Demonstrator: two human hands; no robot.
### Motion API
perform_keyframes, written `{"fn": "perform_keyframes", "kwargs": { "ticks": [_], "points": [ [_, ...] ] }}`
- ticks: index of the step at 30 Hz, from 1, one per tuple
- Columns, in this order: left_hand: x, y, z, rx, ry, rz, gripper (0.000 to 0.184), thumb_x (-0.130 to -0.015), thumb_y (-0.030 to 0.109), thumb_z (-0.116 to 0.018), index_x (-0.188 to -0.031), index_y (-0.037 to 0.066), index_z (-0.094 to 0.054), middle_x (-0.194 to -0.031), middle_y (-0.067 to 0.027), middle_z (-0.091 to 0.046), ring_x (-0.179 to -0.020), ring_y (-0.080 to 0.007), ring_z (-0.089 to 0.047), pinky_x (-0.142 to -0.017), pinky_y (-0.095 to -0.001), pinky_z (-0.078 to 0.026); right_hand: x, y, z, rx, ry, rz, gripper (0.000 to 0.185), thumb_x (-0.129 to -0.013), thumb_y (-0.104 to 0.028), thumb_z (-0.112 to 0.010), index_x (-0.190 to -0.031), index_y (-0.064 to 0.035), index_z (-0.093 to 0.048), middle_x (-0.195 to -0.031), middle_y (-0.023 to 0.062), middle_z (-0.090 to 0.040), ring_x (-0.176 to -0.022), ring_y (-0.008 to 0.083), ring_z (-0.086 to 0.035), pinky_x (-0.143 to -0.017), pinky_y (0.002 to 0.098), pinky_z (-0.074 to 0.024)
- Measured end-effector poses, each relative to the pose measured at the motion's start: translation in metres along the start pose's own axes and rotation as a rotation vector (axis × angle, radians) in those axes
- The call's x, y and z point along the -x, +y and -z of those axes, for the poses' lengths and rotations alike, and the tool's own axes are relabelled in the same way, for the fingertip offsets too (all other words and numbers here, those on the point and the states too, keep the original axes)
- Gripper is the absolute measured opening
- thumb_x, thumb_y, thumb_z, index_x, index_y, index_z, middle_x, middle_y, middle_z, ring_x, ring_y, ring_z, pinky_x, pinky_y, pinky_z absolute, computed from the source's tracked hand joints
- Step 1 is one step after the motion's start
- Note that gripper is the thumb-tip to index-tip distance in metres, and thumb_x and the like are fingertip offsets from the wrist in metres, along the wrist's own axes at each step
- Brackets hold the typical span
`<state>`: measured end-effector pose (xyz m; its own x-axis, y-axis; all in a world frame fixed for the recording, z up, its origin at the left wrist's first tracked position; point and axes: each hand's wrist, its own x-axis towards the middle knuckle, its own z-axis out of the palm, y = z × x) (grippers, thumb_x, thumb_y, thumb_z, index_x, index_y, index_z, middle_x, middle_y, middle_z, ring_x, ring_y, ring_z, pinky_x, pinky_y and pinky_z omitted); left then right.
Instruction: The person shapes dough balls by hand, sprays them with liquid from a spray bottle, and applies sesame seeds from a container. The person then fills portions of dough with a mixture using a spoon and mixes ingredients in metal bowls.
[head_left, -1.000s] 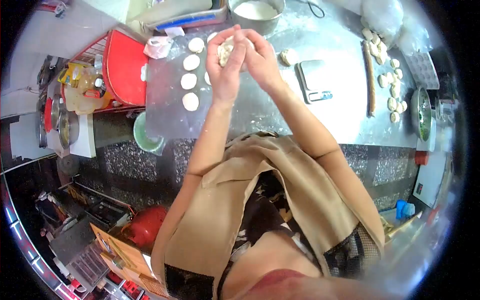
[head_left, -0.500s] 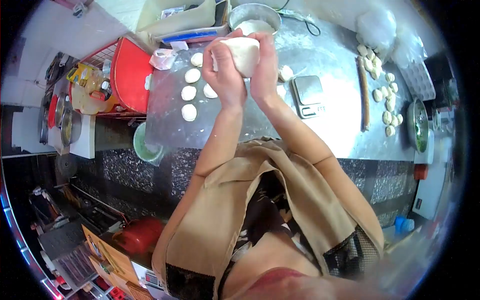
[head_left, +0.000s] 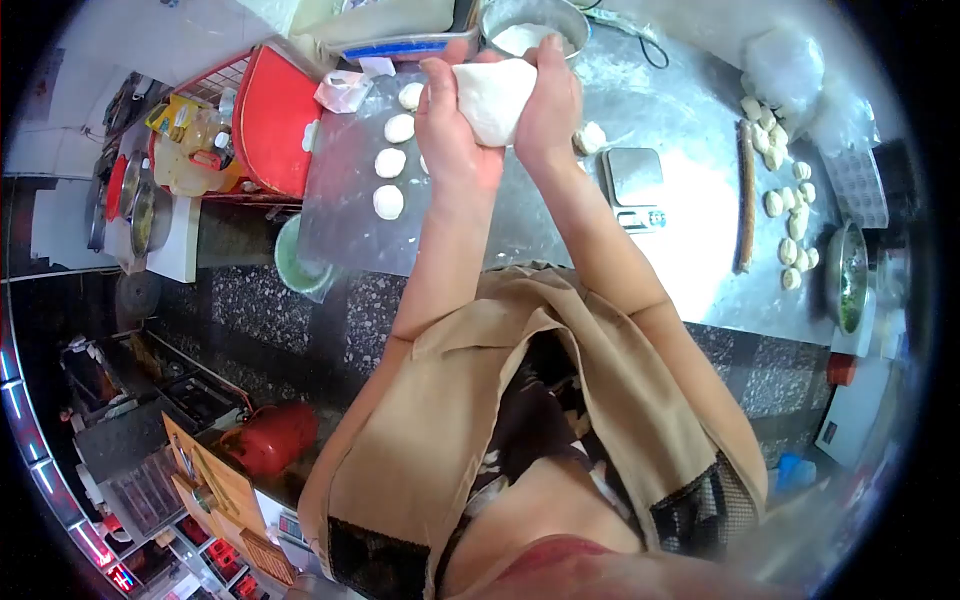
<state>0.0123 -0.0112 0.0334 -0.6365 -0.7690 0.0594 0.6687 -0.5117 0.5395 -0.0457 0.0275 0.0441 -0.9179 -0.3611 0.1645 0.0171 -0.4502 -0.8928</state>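
Note:
A lump of white dough [head_left: 494, 100] is held up between both my hands, above the metal table [head_left: 350, 235]. My left hand [head_left: 446, 125] cups its left side, and my right hand [head_left: 551, 105] curls round its right side. To the left of my left wrist, several dough balls [head_left: 389, 163] lie in a column. Another dough piece [head_left: 591, 138] sits just right of my right wrist, close to a digital kitchen scale [head_left: 634, 178]. Behind my hands stands a metal bowl [head_left: 535, 30] containing white flour.
Further right are a long rolling pin [head_left: 746, 196], several small cut dough pieces [head_left: 790, 222] and a metal bowl with green contents [head_left: 848, 280]. On the left stand a red lid [head_left: 272, 125], a basket of bottles and a green bucket [head_left: 297, 255] below the table edge.
The dough has turned in my hands and now shows a wider, pointed face, with my fingers spread further along its sides. The whole view has shifted slightly.

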Motion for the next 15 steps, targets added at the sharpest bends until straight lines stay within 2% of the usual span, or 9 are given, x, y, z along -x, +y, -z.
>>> {"fn": "perform_keyframes", "kwargs": {
  "ticks": [4, 6, 7, 9, 10, 11, 12, 13, 15],
  "points": [
    [-0.018, -0.003, 0.013, 0.047, 0.016, 0.009, 0.047, -0.094, 0.040, -0.043, -0.122, 0.003, -0.046, -0.111, -0.0116, -0.057, -0.103, -0.0243, -0.056, -0.088, -0.0414, -0.047, -0.015, 0.020, 0.008, 0.200, 0.041, -0.057, 0.061, -0.096, -0.044, -0.030, -0.073, 0.0018, -0.064, -0.071, 0.0084, -0.064, -0.067, 0.0184, -0.059, -0.067, 0.0310, -0.0465],
    [-0.019, 0.001, 0.013, -0.009, 0.029, -0.024, 0.045, -0.096, 0.040, -0.038, -0.124, 0.005, -0.046, -0.116, -0.0110, -0.056, -0.108, -0.0252, -0.053, -0.093, -0.0440, -0.043, -0.023, 0.028, 0.014, 0.284, -0.163, -0.062, 0.060, -0.095, -0.049, -0.030, -0.094, 0.0014, -0.062, -0.091, 0.0099, -0.063, -0.086, 0.0204, -0.058, -0.075, 0.0319, -0.0451],
    [-0.017, 0.007, 0.008, -0.204, 0.060, -0.219, 0.047, -0.096, 0.039, -0.039, -0.127, 0.004, -0.041, -0.118, -0.0140, -0.054, -0.110, -0.0256, -0.052, -0.094, -0.0438, -0.042, -0.020, 0.027, 0.015, 0.279, -0.166, -0.056, 0.060, -0.095, -0.049, -0.030, -0.094, 0.0014, -0.062, -0.091, 0.0099, -0.063, -0.086, 0.0204, -0.058, -0.075, 0.0319, -0.0451],
    [-0.017, 0.007, 0.001, -0.388, 0.086, -0.427, 0.050, -0.096, 0.037, -0.041, -0.131, 0.003, -0.035, -0.120, -0.0170, -0.053, -0.112, -0.0260, -0.051, -0.095, -0.0436, -0.042, 0.001, 0.019, 0.019, -0.147, -0.184, -0.174, 0.060, -0.095, -0.052, -0.029, -0.116, 0.0000, -0.051, -0.110, 0.0099, -0.056, -0.101, 0.0202, -0.052, -0.084, 0.0336, -0.0424],
    [-0.013, -0.002, 0.001, -0.635, -0.102, -0.603, 0.057, -0.094, 0.039, -0.044, -0.134, 0.002, -0.028, -0.123, -0.0196, -0.049, -0.116, -0.0272, -0.047, -0.099, -0.0430, -0.037, 0.016, 0.003, 0.018, -0.348, -0.420, -0.248, 0.060, -0.095, -0.050, -0.030, -0.128, -0.0014, -0.041, -0.118, 0.0103, -0.052, -0.106, 0.0211, -0.050, -0.090, 0.0368, -0.0409],
    [-0.008, -0.009, 0.002, -0.879, -0.298, -0.764, 0.064, -0.093, 0.040, -0.047, -0.138, 0.001, -0.021, -0.126, -0.0222, -0.046, -0.121, -0.0285, -0.043, -0.103, -0.0424, -0.033, 0.031, 0.004, 0.007, -0.415, -0.308, -0.227, 0.053, -0.096, -0.044, -0.034, -0.126, -0.0013, -0.042, -0.118, 0.0107, -0.053, -0.108, 0.0207, -0.051, -0.093, 0.0382, -0.0404],
    [0.002, -0.009, -0.002, -0.802, -0.447, -0.735, 0.076, -0.090, 0.045, -0.049, -0.140, 0.001, -0.013, -0.133, -0.0225, -0.039, -0.129, -0.0305, -0.033, -0.109, -0.0406, -0.020, 0.024, 0.007, 0.011, -0.475, -0.355, -0.262, 0.055, -0.095, -0.045, -0.036, -0.128, -0.0009, -0.041, -0.122, 0.0115, -0.052, -0.113, 0.0231, -0.049, -0.097, 0.0387, -0.0378],
    [0.009, -0.002, -0.004, -0.793, -0.456, -0.720, 0.076, -0.090, 0.045, -0.049, -0.140, 0.001, -0.013, -0.133, -0.0225, -0.039, -0.129, -0.0305, -0.033, -0.109, -0.0406, -0.020, 0.016, 0.009, 0.016, -0.535, -0.400, -0.290, 0.057, -0.094, -0.045, -0.038, -0.129, -0.0005, -0.039, -0.127, 0.0123, -0.050, -0.118, 0.0255, -0.046, -0.101, 0.0392, -0.0351],
    [0.011, 0.018, 0.001, -0.587, -0.157, -0.666, 0.081, -0.088, 0.048, -0.051, -0.141, 0.002, -0.011, -0.135, -0.0211, -0.038, -0.130, -0.0299, -0.031, -0.108, -0.0397, -0.020, 0.012, 0.001, 0.022, -0.539, -0.361, -0.304, 0.052, -0.094, -0.039, -0.042, -0.129, -0.0003, -0.040, -0.126, 0.0124, -0.051, -0.116, 0.0244, -0.049, -0.098, 0.0373, -0.0382]
  ]
}}
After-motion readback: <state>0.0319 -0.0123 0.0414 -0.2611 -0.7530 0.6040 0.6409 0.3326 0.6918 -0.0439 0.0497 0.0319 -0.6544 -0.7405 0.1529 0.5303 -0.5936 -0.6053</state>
